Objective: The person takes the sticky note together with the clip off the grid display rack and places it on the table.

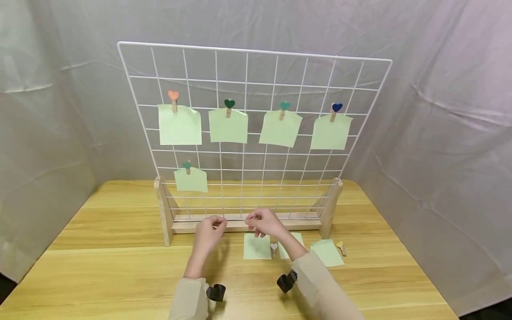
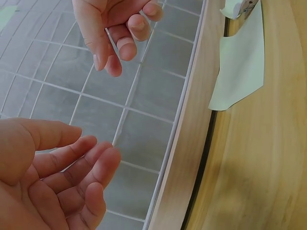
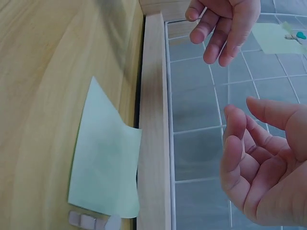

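My left hand (image 1: 208,233) hovers in front of the lower part of the white wire grid (image 1: 256,51), its fingers loosely bent. To its right hangs my right hand (image 1: 266,222), fingers relaxed too. A gap separates the hands, and both wrist views show nothing between the fingers of either. Below the right hand, a pale green paper note (image 1: 257,247) lies on the table by the wooden base. Beside that note is a small clothespin with a pale heart (image 1: 274,248). The right forearm partly covers a second green note (image 1: 297,240).
Several green notes hang in the grid's upper row from heart clothespins, such as an orange one (image 1: 173,97). One lower note (image 1: 191,180) hangs at left. Another note (image 1: 327,253) and a yellow-heart clothespin (image 1: 342,249) lie at right. Wooden feet (image 1: 331,209) support the grid.
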The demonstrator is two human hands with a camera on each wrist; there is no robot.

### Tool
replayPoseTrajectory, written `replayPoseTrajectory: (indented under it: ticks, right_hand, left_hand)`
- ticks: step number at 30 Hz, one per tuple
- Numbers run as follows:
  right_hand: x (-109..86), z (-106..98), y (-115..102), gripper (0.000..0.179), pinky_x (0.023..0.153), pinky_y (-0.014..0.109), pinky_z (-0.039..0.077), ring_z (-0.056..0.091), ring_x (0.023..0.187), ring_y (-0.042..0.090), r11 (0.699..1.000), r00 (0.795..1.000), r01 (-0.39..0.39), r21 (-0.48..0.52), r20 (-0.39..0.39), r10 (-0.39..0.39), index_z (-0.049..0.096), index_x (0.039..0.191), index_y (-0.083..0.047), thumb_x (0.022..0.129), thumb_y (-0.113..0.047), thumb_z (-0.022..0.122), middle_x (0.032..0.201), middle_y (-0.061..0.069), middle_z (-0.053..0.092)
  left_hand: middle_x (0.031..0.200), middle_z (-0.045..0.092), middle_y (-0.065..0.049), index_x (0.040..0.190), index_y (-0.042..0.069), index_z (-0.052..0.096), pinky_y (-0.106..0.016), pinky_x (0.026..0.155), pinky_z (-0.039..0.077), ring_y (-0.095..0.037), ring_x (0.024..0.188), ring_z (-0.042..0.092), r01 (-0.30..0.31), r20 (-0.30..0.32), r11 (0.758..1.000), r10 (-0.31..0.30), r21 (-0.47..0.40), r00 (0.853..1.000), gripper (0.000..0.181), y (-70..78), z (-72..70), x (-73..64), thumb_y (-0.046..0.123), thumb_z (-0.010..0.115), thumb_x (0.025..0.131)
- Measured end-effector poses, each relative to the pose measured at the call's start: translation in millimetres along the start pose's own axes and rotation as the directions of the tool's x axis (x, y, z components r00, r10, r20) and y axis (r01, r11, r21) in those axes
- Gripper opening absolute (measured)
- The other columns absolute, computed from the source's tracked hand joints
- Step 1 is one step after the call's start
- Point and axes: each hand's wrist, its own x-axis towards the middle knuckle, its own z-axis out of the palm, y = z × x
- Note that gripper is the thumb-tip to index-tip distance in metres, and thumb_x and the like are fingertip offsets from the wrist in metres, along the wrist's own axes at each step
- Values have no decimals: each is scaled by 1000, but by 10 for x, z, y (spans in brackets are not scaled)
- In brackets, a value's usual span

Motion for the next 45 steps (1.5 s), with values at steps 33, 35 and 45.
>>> replayPoseTrajectory:
  ticks: [33,35,45]
  right_hand:
    - [240,132,-358,16,42,27,46,52,43,12,997,998,63,-45,-9,-64,62,91,3,86,-12,58,72,17,62]
    - [249,143,-370,17,44,30,48,52,44,12,996,997,72,-44,-7,-72,62,91,4,86,-11,58,72,16,62]
    - [294,199,-455,19,47,39,49,50,42,10,995,995,95,-38,-19,-95,62,93,6,86,-11,58,71,17,62]
  left_hand:
    - [80,64,-12,93,-5,65,-26,48,46,-22,60,60,-28,-69,1000,29,11,997,18,52,-268,61,9,56,85]
    - [81,64,-12,93,-5,65,-26,48,46,-20,60,60,-23,-71,1000,23,12,997,19,74,-289,64,10,56,86]
    - [82,65,-10,93,-1,66,-27,50,45,-17,61,59,-22,-81,999,25,38,996,19,126,-377,106,13,55,87]
